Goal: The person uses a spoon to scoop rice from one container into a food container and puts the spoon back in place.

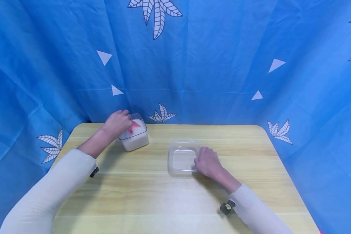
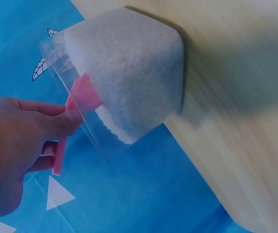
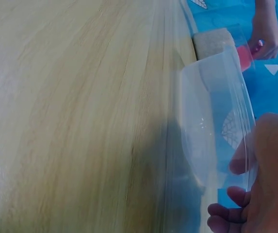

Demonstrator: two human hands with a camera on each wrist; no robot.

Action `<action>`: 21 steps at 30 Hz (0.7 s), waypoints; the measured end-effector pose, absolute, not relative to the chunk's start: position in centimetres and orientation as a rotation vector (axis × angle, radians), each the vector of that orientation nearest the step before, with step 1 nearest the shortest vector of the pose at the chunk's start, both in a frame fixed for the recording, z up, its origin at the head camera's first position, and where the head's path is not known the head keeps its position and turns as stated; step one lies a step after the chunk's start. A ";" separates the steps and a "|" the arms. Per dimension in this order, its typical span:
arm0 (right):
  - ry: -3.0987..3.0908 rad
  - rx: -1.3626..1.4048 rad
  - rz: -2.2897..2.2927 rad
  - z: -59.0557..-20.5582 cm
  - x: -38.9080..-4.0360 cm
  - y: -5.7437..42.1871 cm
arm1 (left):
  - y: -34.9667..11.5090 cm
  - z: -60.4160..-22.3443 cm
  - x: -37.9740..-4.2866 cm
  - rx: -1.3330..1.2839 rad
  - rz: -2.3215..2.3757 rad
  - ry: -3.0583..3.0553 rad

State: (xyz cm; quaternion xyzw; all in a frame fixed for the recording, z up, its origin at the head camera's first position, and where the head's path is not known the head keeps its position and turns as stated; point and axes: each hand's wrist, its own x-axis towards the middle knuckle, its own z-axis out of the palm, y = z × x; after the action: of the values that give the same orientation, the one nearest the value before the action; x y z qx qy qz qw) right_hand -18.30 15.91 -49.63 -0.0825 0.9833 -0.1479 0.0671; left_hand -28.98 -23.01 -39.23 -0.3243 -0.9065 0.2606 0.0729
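My left hand [image 1: 117,123] pinches the handle of a pink scoop [image 2: 85,94] at the back left of the table. The scoop's bowl dips into white grains [image 2: 129,63] that fill most of a clear square canister [image 1: 136,142]; what kind of grains I cannot tell. Near the table's middle, a shallow clear plastic box [image 1: 171,159] stands with no lid on it. My right hand [image 1: 209,162] grips its right side, the thumb at the inner wall and the fingers outside, as the right wrist view shows.
A pale wooden table [image 1: 163,198] carries both containers. Its far edge meets a blue curtain [image 1: 187,74] with white leaves and triangles, which also hangs along both sides. The canister stands close to that back edge.
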 end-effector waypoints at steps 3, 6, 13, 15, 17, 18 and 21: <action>2.959 -0.248 -0.455 -49.6 -18.3 15.9 | -23.0 -39.4 -28.9 -0.960 0.747 -2.761; 2.962 -0.250 -0.460 -49.6 -18.3 16.0 | -23.0 -39.6 -28.8 -0.944 0.708 -2.791; 2.945 -0.256 -0.501 -49.2 -18.3 16.3 | -23.2 -39.6 -28.5 -0.905 0.588 -2.865; 2.942 -0.261 -0.514 -49.0 -18.4 16.4 | -23.3 -39.6 -28.4 -0.891 0.532 -2.892; 2.943 -0.269 -0.523 -48.9 -18.4 16.5 | -23.5 -39.7 -28.4 -0.873 0.461 -2.928; 2.943 -0.271 -0.527 -49.0 -18.5 16.5 | -23.6 -39.7 -28.3 -0.864 0.421 -2.948; 2.938 -0.281 -0.530 -49.0 -18.6 16.6 | -23.8 -39.9 -28.3 -0.832 0.296 -3.009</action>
State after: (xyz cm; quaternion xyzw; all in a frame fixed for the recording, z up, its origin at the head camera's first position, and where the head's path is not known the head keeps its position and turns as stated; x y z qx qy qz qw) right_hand -18.57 16.64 -49.04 -0.0936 0.9773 -0.1763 0.0712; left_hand -28.34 -23.83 -39.94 -0.2653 -0.9595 0.0944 0.0029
